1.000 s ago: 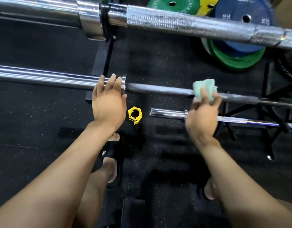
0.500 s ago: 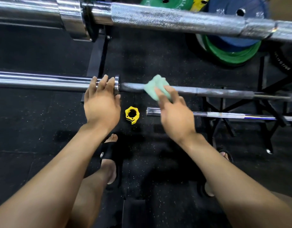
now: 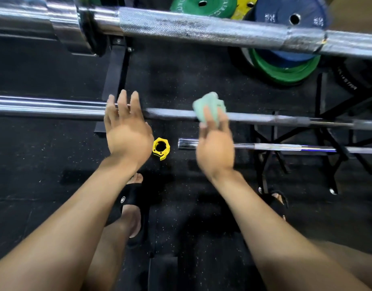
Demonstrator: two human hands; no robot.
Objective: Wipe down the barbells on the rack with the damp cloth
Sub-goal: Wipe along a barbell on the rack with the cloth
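Observation:
A middle barbell (image 3: 264, 118) runs left to right across the view on a black rack (image 3: 116, 74). My right hand (image 3: 214, 148) holds a pale green cloth (image 3: 209, 107) wrapped over the grey shaft of this bar, motion-blurred. My left hand (image 3: 126, 129) is over the bar where the chrome sleeve meets the shaft, its fingers straight and lifted. A thick knurled barbell (image 3: 202, 28) crosses the top of the view. A thinner bar (image 3: 264, 147) lies lower, to the right.
A yellow collar clamp (image 3: 161, 148) lies on the black rubber floor between my hands. Green, yellow and blue weight plates (image 3: 285, 66) lean at the back right. Black rack legs (image 3: 271, 156) stand at the right. My feet in black sandals (image 3: 132, 208) are below.
The cloth slid left along the middle bar, then back to the right. My left hand's fingers have lifted and straightened off the sleeve.

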